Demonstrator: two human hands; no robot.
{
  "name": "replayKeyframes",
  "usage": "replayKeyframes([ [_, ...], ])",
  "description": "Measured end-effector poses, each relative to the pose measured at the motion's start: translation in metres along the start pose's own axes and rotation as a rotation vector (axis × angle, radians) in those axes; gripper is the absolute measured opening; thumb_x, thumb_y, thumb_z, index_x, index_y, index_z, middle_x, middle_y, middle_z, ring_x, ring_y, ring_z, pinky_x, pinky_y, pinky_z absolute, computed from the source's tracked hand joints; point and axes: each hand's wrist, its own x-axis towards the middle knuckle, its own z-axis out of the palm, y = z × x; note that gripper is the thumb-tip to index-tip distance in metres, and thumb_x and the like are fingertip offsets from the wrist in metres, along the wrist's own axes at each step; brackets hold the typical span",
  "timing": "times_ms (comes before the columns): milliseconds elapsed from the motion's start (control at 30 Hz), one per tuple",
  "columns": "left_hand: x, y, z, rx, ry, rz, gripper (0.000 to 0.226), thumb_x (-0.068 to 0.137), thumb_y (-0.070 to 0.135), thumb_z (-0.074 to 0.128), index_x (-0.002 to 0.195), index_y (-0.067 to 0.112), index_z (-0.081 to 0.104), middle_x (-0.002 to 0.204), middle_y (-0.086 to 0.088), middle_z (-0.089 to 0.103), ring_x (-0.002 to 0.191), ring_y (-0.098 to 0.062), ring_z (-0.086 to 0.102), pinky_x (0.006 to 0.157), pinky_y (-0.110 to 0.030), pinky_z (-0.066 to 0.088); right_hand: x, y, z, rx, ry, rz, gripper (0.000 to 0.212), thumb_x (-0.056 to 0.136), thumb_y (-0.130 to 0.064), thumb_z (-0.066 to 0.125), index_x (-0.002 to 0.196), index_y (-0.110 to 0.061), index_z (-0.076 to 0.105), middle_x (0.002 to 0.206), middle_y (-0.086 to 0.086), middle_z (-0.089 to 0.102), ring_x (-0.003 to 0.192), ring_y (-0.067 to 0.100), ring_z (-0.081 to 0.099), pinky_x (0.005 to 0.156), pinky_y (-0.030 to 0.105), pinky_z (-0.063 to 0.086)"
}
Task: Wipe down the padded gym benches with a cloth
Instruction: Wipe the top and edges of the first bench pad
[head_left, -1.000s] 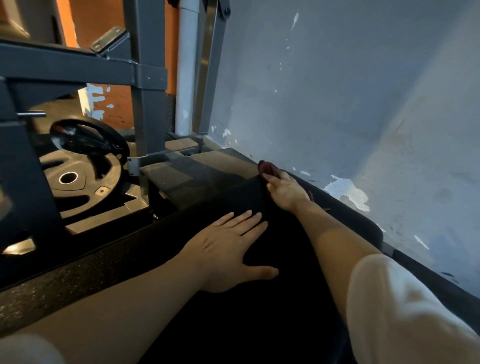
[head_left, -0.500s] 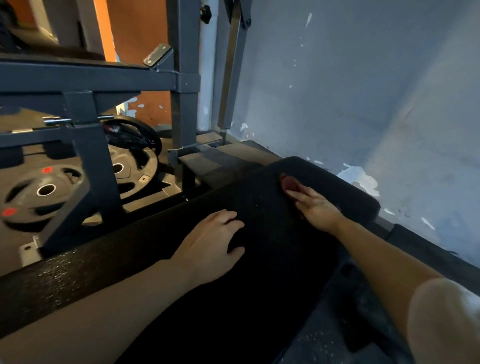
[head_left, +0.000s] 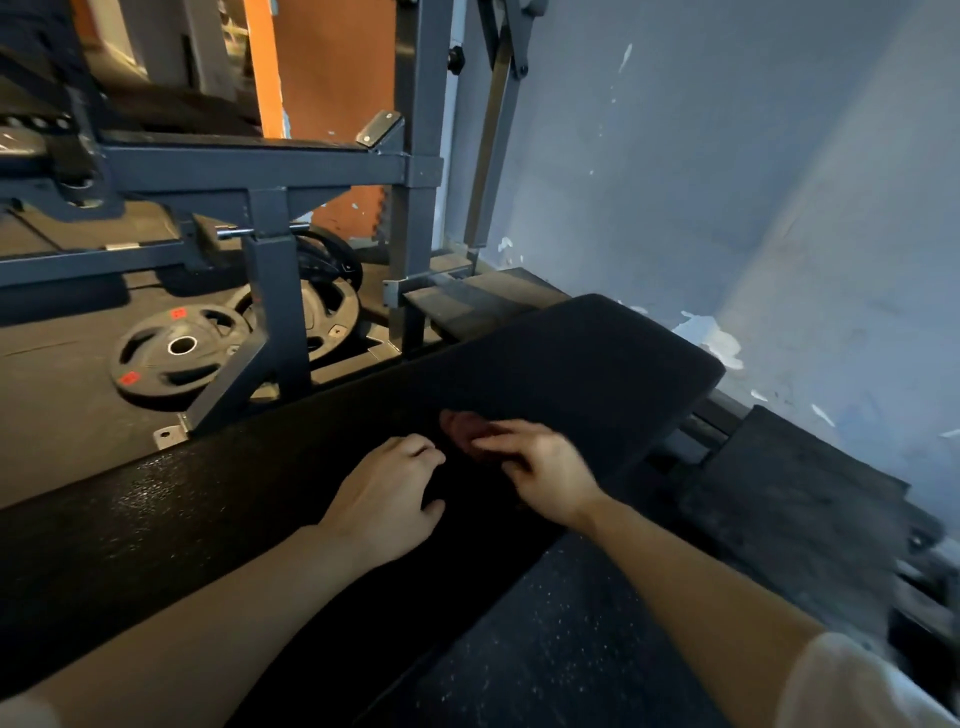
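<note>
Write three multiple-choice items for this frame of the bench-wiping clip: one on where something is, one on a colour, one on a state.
1. Where do the weight plates lie?
A. On the floor under the grey frame, left of the bench
B. On the bench pad
C. Leaning against the blue wall

2. What colour is the cloth?
A. White
B. Dark red
C. Bright yellow

3. What is the left hand doing?
A. Gripping the cloth
B. Lifting a weight plate
C. Resting on the bench pad, fingers curled, holding nothing

Answers:
1. A, the plates lie flat on the dark floor beside the legs of the grey frame.
2. B, a dark red wad shows under the fingertips of the right hand.
3. C, the left hand sits on the black padding with nothing in it.
</note>
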Motion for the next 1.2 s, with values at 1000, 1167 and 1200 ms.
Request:
replayKeyframes([
  [1000, -0.111, 0.028, 0.003, 0.066, 0.07, -0.042, 0.042, 0.096, 0.029, 0.056, 0.136, 0.018, 0.054, 0.144, 0.008, 0.046, 0.134, -0.008, 0.037, 0.107, -0.02, 0.03, -0.122, -0.049, 0.013, 0.008, 0.151, 0.21, 0.052, 0.08, 0.002, 0.055, 0.118, -0.031, 0.069, 0.139, -0.012, 0.053, 0.129, 0.013, 0.047, 0.108, 0.032, 0.04],
  [1167, -0.065, 0.077, 0.018, 0.078, 0.007, 0.124, 0.044, 0.097, 0.028, 0.055, 0.14, 0.018, 0.05, 0.145, 0.009, 0.043, 0.135, -0.008, 0.035, 0.108, -0.021, 0.03, -0.153, 0.003, -0.01, 0.456, 0.656, 0.728, 0.061, 0.082, 0.01, 0.053, 0.131, -0.026, 0.06, 0.13, 0.002, 0.06, 0.116, 0.017, 0.056, 0.095, 0.023, 0.044],
  [1200, -0.052, 0.09, 0.023, 0.076, -0.003, 0.163, 0.045, 0.097, 0.027, 0.055, 0.14, 0.018, 0.049, 0.145, 0.009, 0.043, 0.135, -0.007, 0.035, 0.108, -0.02, 0.03, -0.155, 0.013, -0.015, 0.523, 0.716, 0.755, 0.064, 0.083, 0.01, 0.053, 0.135, -0.026, 0.057, 0.131, 0.002, 0.059, 0.116, 0.015, 0.054, 0.095, 0.021, 0.042],
])
